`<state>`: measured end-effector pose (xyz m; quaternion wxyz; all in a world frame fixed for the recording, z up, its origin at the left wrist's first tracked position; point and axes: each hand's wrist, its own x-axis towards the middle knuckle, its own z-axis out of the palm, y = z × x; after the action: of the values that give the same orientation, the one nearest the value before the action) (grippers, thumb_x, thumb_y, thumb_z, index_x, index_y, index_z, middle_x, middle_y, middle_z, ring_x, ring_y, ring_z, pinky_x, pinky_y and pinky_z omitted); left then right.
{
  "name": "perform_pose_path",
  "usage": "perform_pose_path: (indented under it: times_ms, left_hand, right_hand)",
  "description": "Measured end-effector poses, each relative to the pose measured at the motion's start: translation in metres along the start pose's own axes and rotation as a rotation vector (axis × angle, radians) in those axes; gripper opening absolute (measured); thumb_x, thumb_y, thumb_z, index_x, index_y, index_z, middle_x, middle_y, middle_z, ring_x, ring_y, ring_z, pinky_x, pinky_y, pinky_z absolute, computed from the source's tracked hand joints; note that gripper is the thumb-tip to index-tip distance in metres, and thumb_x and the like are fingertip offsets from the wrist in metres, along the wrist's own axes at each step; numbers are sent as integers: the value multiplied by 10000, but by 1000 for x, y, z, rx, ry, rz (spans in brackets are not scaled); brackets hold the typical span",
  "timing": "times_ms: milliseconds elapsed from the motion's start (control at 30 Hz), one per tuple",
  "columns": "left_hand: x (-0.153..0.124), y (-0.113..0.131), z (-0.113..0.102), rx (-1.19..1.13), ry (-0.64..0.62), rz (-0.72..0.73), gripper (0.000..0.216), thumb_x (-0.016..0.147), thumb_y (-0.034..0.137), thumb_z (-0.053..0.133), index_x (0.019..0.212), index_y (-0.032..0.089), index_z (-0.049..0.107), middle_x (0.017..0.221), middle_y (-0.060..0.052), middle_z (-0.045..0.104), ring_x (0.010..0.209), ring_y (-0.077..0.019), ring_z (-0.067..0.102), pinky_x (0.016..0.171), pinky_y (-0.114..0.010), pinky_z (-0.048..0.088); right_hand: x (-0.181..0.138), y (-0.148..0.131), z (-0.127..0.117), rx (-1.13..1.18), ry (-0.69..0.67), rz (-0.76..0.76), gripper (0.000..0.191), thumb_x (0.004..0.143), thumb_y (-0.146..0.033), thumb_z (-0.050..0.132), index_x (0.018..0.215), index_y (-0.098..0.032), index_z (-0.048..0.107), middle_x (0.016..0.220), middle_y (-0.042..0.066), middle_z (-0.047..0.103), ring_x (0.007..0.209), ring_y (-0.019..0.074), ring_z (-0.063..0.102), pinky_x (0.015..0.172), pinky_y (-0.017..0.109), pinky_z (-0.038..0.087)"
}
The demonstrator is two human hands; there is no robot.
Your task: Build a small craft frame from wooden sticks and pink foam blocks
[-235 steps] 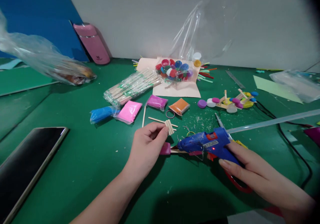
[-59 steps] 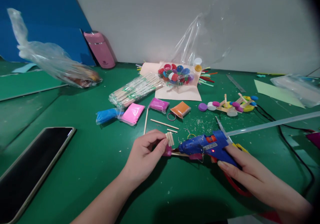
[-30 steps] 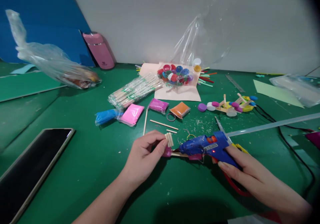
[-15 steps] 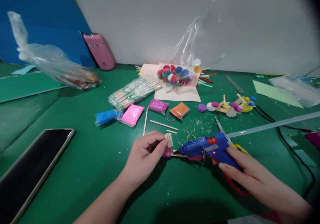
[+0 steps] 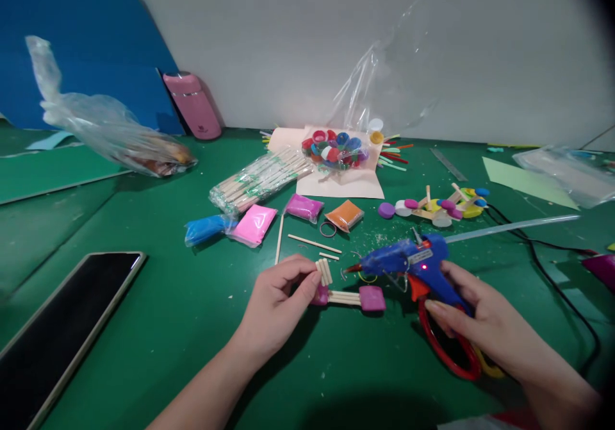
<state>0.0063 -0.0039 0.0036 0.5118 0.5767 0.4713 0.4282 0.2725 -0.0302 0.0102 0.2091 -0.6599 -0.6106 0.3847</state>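
My left hand (image 5: 278,295) pinches a small bundle of short wooden sticks (image 5: 324,271) above a stick-and-cap piece (image 5: 353,298), whose two purple caps lie on the green table. My right hand (image 5: 480,318) grips the handle of a blue glue gun (image 5: 406,260). Its nozzle points left and hangs a little above and to the right of the stick piece. A long clear glue stick (image 5: 509,228) juts from the back of the gun.
Red-handled scissors (image 5: 449,350) lie under my right hand. Clay packets (image 5: 254,223), loose sticks (image 5: 314,244), a bag of bottle caps (image 5: 336,148), wrapped chopsticks (image 5: 259,173), a cap-and-stick model (image 5: 442,204), a phone (image 5: 57,334), a pink bottle (image 5: 192,104) and a black cable (image 5: 571,282) surround them.
My right hand has lifted the glue gun up and to the right, off the stick piece, uncovering its right purple cap and the scissors. My left hand has kept its hold.
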Motion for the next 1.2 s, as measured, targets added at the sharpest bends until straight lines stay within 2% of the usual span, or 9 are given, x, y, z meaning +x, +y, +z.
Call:
perform_pose_path:
  times_ms: [133,233,367,600,733,833,967,1133,1200]
  left_hand:
    - [-1,0,0,-4,-7,3,184,804,202,505,666,138,608,627,-23,569,590,-134,547,575,-246,420]
    - [-1,2,0,14,4,16,214,804,202,498,626,143,601,612,-16,555,583,-125,528,564,-230,408]
    - [-2,4,1,60,63,62,210,786,182,505,602,146,600,599,-9,543,563,-117,497,533,-219,383]
    - [-8,1,6,201,145,138,178,789,164,508,636,165,599,629,5,541,578,-110,488,539,-210,366]
    - [-15,4,10,310,211,144,147,779,155,521,657,172,603,645,9,559,582,-109,498,546,-207,371]
    - [-19,6,14,386,224,137,146,774,158,525,657,172,611,641,5,560,588,-119,511,552,-217,381]
    - [-23,5,23,457,249,145,130,773,177,526,695,173,630,656,-7,572,636,-147,541,622,-257,407]
    - [-27,2,30,500,256,221,115,773,168,527,744,158,638,680,-20,580,653,-156,543,652,-289,412]
    - [-28,1,31,522,272,259,106,768,159,533,762,156,639,686,-19,581,648,-152,540,650,-290,412]
  right_hand:
    - [7,-1,-24,-127,191,-57,306,805,-422,479,1018,-209,530,888,55,642,812,236,614,697,289,504]
    - [15,11,-43,-317,309,-32,349,815,-444,434,1069,-222,524,1099,71,580,979,272,549,785,319,457]
    - [22,33,-52,-441,353,139,494,811,-510,372,1137,-150,465,1022,131,603,848,283,585,708,350,466]
    - [22,54,-45,-513,351,44,361,829,-458,360,1029,-192,500,984,130,606,827,284,599,687,359,477]
    - [16,43,-41,-562,472,4,375,813,-438,408,1033,-150,504,989,166,556,863,305,564,600,355,479]
    - [10,19,-28,-449,598,-98,286,808,-389,460,1023,-206,506,942,101,569,795,252,565,548,317,454]
    - [8,-24,-1,-225,347,-409,154,826,-301,474,923,-222,565,886,40,594,802,189,566,674,280,447]
    - [19,-68,28,-43,-45,-605,185,848,-224,462,988,-191,580,828,27,597,721,134,561,656,236,438]
    - [26,-78,34,-36,-91,-678,199,828,-207,501,1005,-175,586,834,22,600,713,123,557,653,228,428]
